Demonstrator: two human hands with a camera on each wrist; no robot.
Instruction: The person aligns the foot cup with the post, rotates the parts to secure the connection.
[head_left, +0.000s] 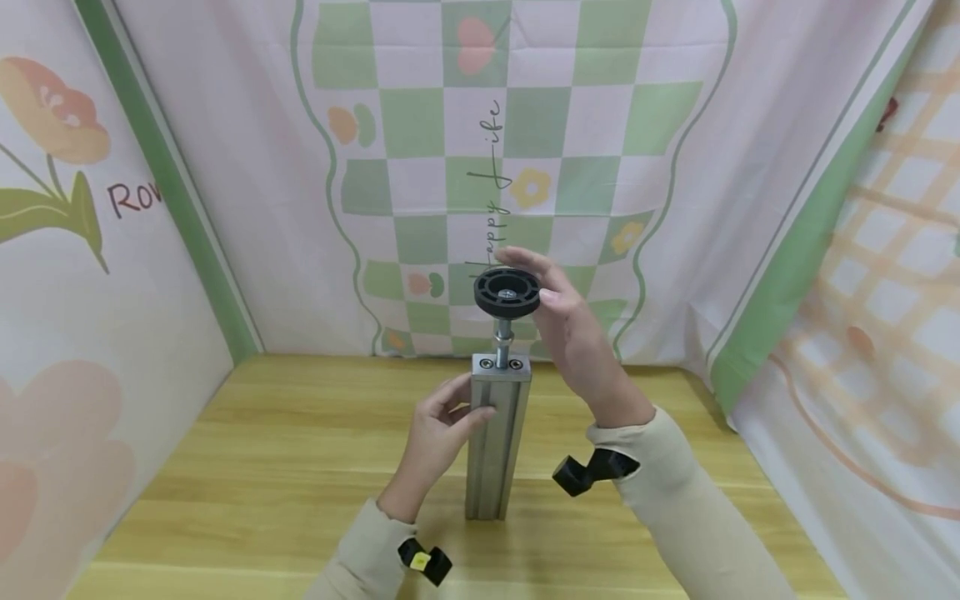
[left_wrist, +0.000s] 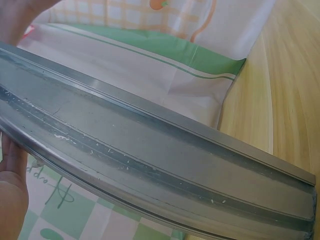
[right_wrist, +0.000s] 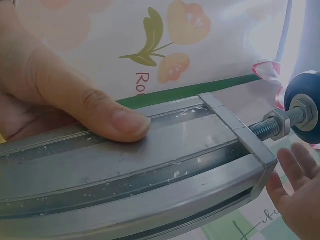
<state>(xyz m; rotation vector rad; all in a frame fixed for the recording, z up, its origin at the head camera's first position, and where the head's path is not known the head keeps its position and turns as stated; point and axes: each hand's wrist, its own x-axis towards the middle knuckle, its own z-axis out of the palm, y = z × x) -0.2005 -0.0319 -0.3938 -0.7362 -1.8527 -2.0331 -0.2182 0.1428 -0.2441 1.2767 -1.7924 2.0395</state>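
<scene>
An upright silver aluminium profile [head_left: 495, 450] with long grooves stands on the wooden table. A threaded bolt with a nut rises from its end plate, topped by a round black levelling foot [head_left: 507, 302]. My left hand [head_left: 442, 421] grips the profile near its upper end. In the right wrist view its thumb [right_wrist: 107, 110] lies along one face. My right hand [head_left: 581, 342] is up beside the foot, fingers stretched past its far side, thumb tip right at its rim. Loosely bent fingers [right_wrist: 295, 167] appear below the foot in the right wrist view.
The wooden table [head_left: 300, 450] spreads around the profile's base. Printed cloth hangs on three sides: a green-checked curtain [head_left: 412, 125] behind, a flowered panel [head_left: 67, 292] at the left, an orange-checked one [head_left: 885, 333] at the right. Small black camera mounts [head_left: 592, 471] sit on both wrists.
</scene>
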